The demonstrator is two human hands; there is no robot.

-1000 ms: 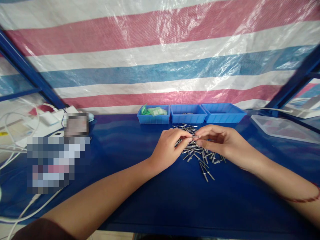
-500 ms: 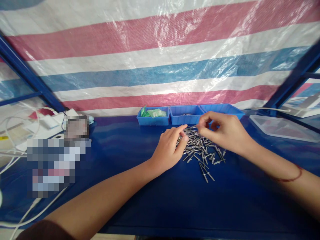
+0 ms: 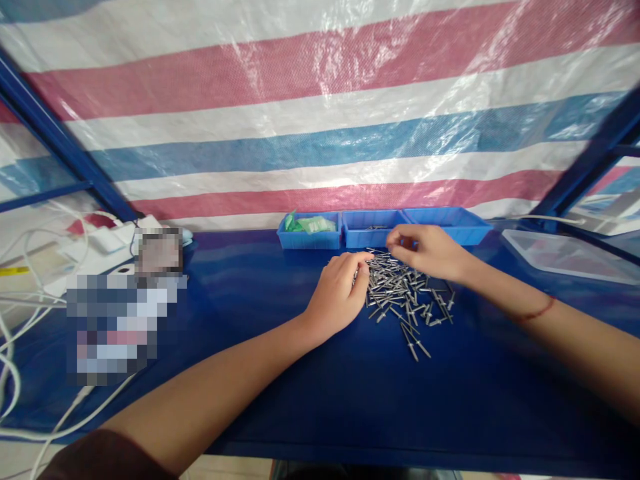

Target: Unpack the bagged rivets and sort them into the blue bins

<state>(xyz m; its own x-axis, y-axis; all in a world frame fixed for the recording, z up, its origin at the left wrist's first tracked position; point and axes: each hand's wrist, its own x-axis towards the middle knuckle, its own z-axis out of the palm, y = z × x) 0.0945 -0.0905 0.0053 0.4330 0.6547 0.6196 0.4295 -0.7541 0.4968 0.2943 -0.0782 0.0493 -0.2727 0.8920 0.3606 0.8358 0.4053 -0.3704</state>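
A loose heap of silver pop rivets (image 3: 395, 283) lies on the blue table, with a few strays at its near side. My left hand (image 3: 340, 287) rests at the heap's left edge, fingers curled and the thumb close to the index finger. Whatever it may hold is hidden behind the fingers. Over the far right part of the heap is my right hand (image 3: 425, 252), thumb and fingertips drawn together in a pinch. Anything between those tips is too small to make out. Just behind it stands the middle blue bin (image 3: 357, 238), with a few rivets inside.
A left blue bin (image 3: 300, 241) holds green-and-white packets (image 3: 313, 225). Another blue bin (image 3: 463, 230) stands behind my right hand. A clear plastic lid (image 3: 565, 257) lies at the right. White cables (image 3: 65, 417) and a power strip (image 3: 107, 247) crowd the left side.
My right hand has shifted left and slightly away from me, towards the middle bin, its fingers closing more tightly. My left hand stays at the heap, its index finger and thumb slightly closer.
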